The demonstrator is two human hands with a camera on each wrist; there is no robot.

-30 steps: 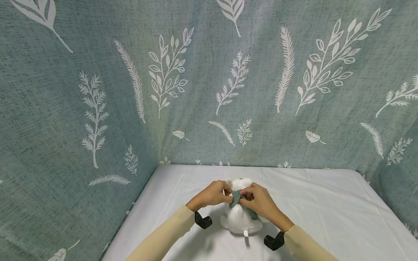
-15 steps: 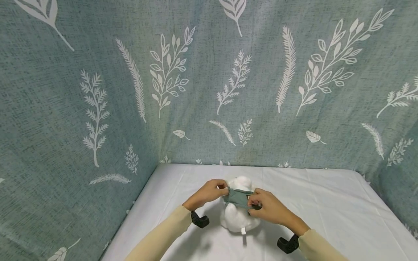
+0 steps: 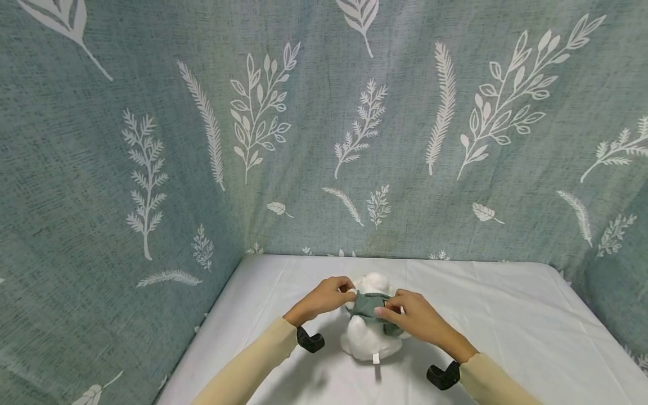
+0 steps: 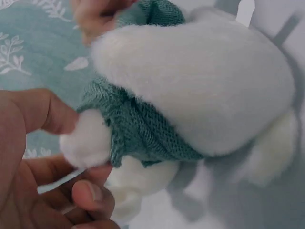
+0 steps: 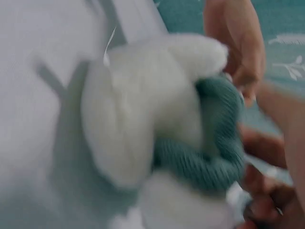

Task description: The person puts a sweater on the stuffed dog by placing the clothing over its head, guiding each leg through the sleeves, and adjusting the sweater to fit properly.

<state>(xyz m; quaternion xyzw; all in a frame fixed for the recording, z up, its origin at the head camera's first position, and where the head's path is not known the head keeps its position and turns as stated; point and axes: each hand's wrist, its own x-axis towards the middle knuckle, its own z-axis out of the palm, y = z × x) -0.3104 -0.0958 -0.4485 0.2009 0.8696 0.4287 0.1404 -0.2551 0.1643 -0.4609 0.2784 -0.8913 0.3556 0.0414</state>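
A white plush toy [image 3: 372, 342] wearing a green knitted sweater [image 3: 368, 306] is on the white table, its furry underside towards me. My left hand [image 3: 325, 294] holds the toy's white paw [image 4: 86, 139], which pokes out of a sleeve, between thumb and fingers. On the other side my right hand [image 3: 419, 318] has its curled thumb and fingers at the sweater. Blur in the right wrist view leaves the exact hold of the right fingers [image 5: 259, 143] unclear. A green sleeve [image 4: 152, 13] lies beside the right hand in the left wrist view.
A white cloth [image 3: 506, 326] covers the table. Green leaf-patterned curtains [image 3: 304, 140] hang along the back and both sides. A small white tag [image 3: 376, 358] sticks out from the toy's near end. Black wrist mounts [image 3: 310, 341] sit below both hands.
The hands have drawn apart from the twisted cloth at the toy's middle. The sweater now spreads flat across it. The left hand has moved to the paw; the right has shifted outward.
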